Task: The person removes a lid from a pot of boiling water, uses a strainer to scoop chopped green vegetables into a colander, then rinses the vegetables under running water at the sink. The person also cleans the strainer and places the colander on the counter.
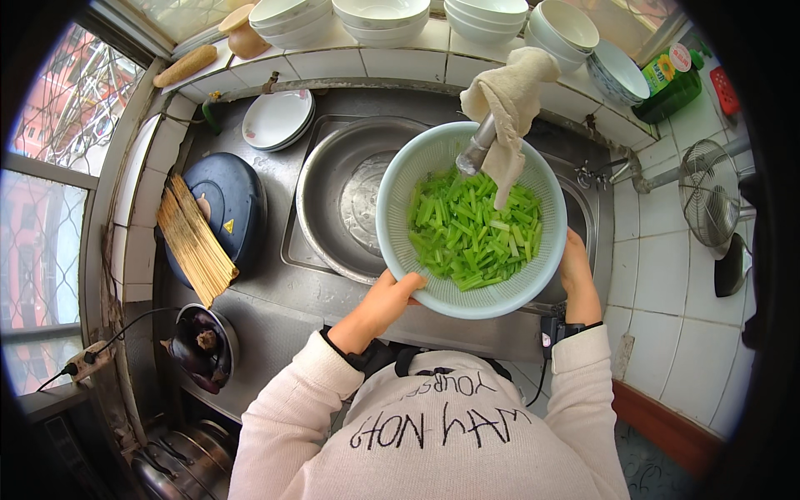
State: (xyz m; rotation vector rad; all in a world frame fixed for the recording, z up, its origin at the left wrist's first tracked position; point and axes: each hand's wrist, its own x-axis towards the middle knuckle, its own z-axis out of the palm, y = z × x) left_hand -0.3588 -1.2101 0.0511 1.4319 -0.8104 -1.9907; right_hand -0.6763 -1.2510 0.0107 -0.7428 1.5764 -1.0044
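A pale blue plastic colander [400, 250] full of cut green celery stalks [475, 231] is held over the sink by its rim. My left hand [384, 300] grips its lower left edge, thumb on top. On the right side, my right hand [576, 265] holds the rim, its fingers partly hidden behind the wall. Above the colander hangs a metal faucet [478, 150] with a beige cloth [512, 94] wrapped around it; the cloth's tail hangs over the celery in view. A large steel basin [350, 187] sits to the left, partly covered by the colander.
White bowls [381, 22] line the tiled ledge behind, with a green detergent bottle [675, 78] at right. Stacked plates [278, 119], a dark blue lid-like appliance [231, 200], a bamboo-stick bundle [197, 237] and a bowl of eggplants [203, 344] stand left. Strainer [709, 190] hangs right.
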